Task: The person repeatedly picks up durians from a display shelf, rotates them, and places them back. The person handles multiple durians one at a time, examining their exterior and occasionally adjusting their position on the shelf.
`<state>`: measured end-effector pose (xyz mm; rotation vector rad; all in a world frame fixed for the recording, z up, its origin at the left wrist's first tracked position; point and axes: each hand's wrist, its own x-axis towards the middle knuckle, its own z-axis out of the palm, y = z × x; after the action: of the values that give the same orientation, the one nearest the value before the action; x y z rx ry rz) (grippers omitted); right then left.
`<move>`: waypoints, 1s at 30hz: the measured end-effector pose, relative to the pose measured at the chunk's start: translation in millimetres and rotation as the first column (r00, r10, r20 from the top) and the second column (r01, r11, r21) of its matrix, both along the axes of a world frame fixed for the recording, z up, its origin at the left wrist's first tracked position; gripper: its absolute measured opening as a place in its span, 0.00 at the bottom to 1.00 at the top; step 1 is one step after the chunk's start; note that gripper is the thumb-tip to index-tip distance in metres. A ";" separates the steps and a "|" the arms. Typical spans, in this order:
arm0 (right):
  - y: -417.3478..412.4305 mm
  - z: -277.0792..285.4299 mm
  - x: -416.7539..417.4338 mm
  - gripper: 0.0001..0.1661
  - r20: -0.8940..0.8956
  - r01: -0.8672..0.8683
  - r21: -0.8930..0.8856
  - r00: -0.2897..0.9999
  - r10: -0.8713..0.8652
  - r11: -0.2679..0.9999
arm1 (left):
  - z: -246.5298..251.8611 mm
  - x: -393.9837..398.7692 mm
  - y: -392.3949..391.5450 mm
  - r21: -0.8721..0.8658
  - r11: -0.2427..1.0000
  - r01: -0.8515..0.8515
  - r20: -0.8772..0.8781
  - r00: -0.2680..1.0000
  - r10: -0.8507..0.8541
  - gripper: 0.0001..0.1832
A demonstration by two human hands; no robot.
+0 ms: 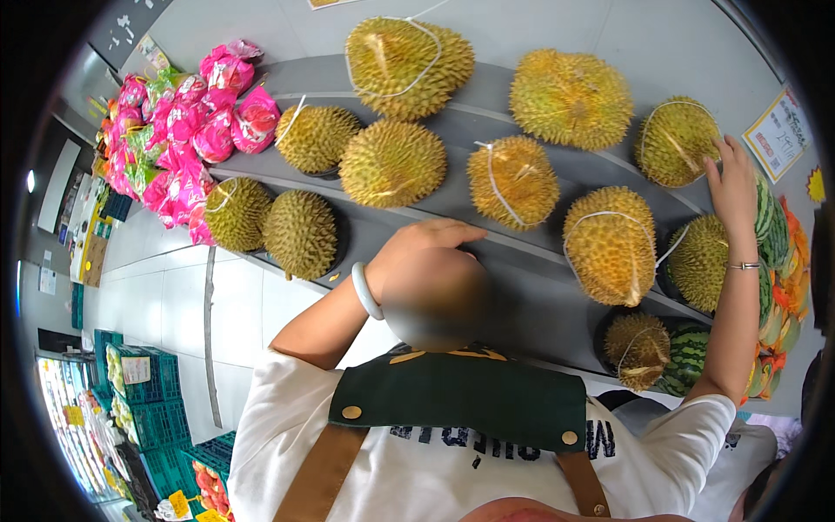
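Several durians lie on a grey stepped display shelf, some with white straps around them. My right hand (732, 176) touches the right side of a strapped durian (677, 142) near the price sign; its fingers are spread and I cannot tell whether they grip. My left hand (430, 236) is over the shelf's lower step (522, 274), its fingers pointing right, partly hidden by a blurred patch. Nearest to it are a yellow-green durian (393, 163) and an orange-yellow durian (513, 183). Another large strapped durian (610, 245) lies between my two hands.
Pink-wrapped fruits (189, 124) are heaped at the left end. Watermelons (770, 222) and bagged melons (786, 293) line the right end, below a price sign (777, 134). Green crates (156, 417) stand on the floor at lower left. Another person's clothing (737, 463) shows at lower right.
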<state>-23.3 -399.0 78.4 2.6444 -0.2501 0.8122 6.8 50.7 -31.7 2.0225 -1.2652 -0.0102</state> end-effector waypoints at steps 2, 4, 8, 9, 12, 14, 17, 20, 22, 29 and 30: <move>44.7 5.9 -1.9 0.21 -0.004 -0.112 0.054 0.994 0.113 0.992 | 3.8 3.8 21.2 -0.016 0.993 -0.118 0.044 0.992 0.118 0.17; 87.7 11.6 -10.2 0.21 -0.013 -0.210 0.047 0.977 0.211 0.976 | 7.1 13.6 43.5 -0.084 0.968 -0.238 0.007 0.971 0.240 0.16; 170.6 4.7 -18.3 0.20 -0.028 -0.400 0.192 0.911 0.412 0.896 | 11.3 49.0 97.7 -0.116 0.883 -0.456 0.180 0.864 0.470 0.16; 194.4 -0.5 -19.3 0.20 -0.021 -0.446 0.220 0.887 0.461 0.868 | 10.3 58.6 109.9 -0.111 0.863 -0.493 0.184 0.843 0.506 0.16; 255.3 -30.6 -15.2 0.18 -0.065 -0.453 0.536 0.819 0.570 0.712 | 0.5 86.0 134.9 -0.017 0.893 -0.450 0.108 0.887 0.449 0.25; 286.7 -68.5 -7.5 0.17 -0.002 -0.453 0.704 0.768 0.640 0.546 | -8.6 100.8 140.7 0.043 0.923 -0.382 0.035 0.924 0.381 0.35; 327.7 -136.4 9.4 0.23 0.032 -0.165 0.967 0.837 0.546 0.195 | -15.5 112.6 129.9 0.035 0.951 -0.308 0.079 0.949 0.304 0.39; 363.0 -196.7 28.8 0.32 0.143 -0.026 0.931 0.944 0.298 -0.365 | -12.5 112.3 118.5 0.069 0.959 -0.277 0.231 0.939 0.254 0.42; 388.8 -204.4 37.8 0.35 0.149 -0.046 0.727 0.985 0.092 -0.686 | -9.5 110.4 114.7 0.095 0.960 -0.265 0.321 0.921 0.223 0.41; 416.6 -229.3 68.0 0.37 0.150 -0.284 0.416 0.958 -0.243 -0.864 | -5.3 112.8 108.3 0.146 0.957 -0.250 0.331 0.924 0.191 0.34; 417.8 -228.5 70.4 0.36 0.169 -0.306 0.392 0.951 -0.258 -0.868 | -4.2 113.1 110.1 0.143 0.961 -0.238 0.321 0.929 0.182 0.34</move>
<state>47.1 18.9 -150.1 4.0104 -3.2312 1.4618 120.0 160.9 -35.9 2.3785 -1.2595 0.3130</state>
